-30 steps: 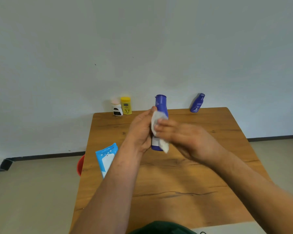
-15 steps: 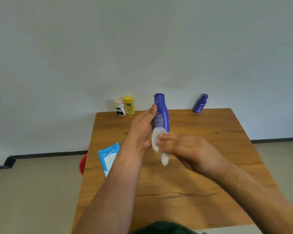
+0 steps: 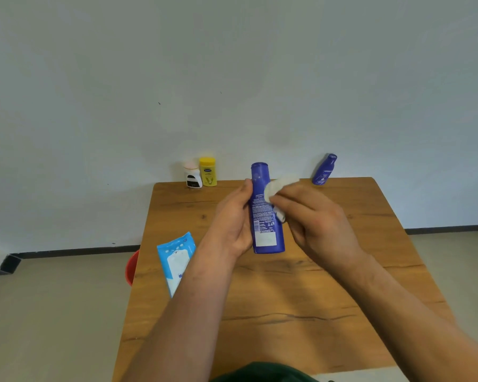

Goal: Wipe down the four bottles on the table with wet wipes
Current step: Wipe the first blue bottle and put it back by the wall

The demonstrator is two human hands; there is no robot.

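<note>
Your left hand (image 3: 232, 224) curls round the tall blue lotion bottle (image 3: 268, 235), held upright over the middle of the wooden table (image 3: 260, 299), while your right hand (image 3: 320, 221) pinches a white wet wipe (image 3: 277, 186) against it.

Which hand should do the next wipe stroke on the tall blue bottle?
Right. The right hand pinches the wet wipe against the tall blue bottle near its top; the left hand grips the bottle's side, steadying it.
</note>
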